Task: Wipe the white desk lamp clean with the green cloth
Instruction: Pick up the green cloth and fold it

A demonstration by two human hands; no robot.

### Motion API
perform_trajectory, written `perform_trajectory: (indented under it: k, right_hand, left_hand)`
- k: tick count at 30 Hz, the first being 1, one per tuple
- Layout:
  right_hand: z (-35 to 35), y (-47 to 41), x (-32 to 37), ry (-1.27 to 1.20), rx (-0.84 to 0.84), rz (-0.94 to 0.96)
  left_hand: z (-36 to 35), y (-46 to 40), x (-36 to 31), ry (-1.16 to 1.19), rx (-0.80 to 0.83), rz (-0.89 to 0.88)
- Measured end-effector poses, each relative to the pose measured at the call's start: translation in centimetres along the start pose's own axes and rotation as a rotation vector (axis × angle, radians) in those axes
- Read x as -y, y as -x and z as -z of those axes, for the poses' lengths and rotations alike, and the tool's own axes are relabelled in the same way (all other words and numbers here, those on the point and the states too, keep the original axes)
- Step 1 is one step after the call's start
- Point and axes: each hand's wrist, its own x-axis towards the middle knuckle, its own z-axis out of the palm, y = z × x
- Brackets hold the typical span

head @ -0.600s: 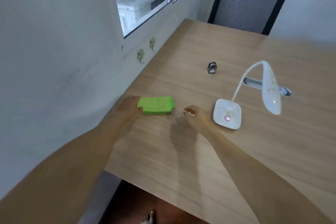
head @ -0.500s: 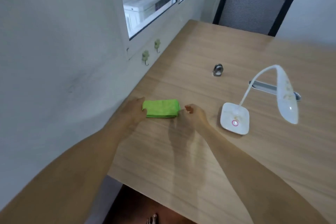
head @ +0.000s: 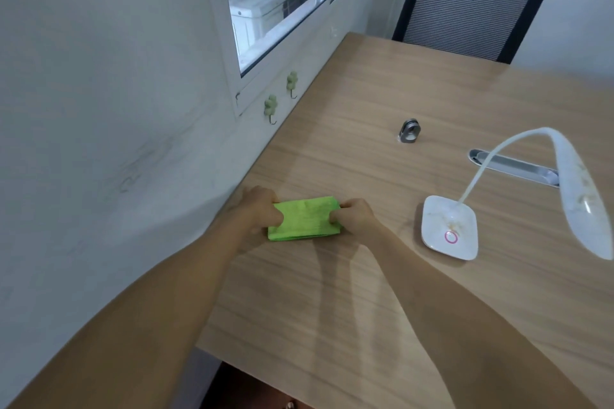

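Both hands have closed in since half a second ago: left hand point(head: 262, 211) and right hand point(head: 354, 216) now pinch opposite ends of the folded cloth point(head: 304, 218), flat on the desk point(head: 365, 93). Pickup is starting. The stained lamp point(head: 449, 228) stands untouched to the right.

Both hands have closed in on the cloth point(head: 304, 217). The left hand point(head: 260, 209) now grips its 9 o'clock edge. The right hand point(head: 354, 215), earlier apart, pinches the 3 o'clock edge.
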Motion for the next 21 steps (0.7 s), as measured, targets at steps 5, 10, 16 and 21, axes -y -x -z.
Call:
perform_trajectory:
  k: [5, 10, 16, 21]
  right_hand:
    - [2.0, 1.7, -1.5, -0.095, 0.039, 0.026]
    - [5.5, 4.7, -3.3, -0.18, 0.023, 0.101]
    - [11.7, 8.5, -6.6, -0.038, 0.144, 0.209]
    - [15.9, 10.7, -8.2, 0.304, 0.163, 0.198]
  left_hand:
    - [0.7, 1.0, -0.7, 0.33, 0.089, -0.023]
    - [1.6, 2.7, -4.1, 0.467, 0.178, -0.095]
    - [0.6, 4.3, -10.3, 0.439, 0.273, -0.203]
    - [-1.4, 5.4, -15.1, 0.398, 0.422, -0.268]
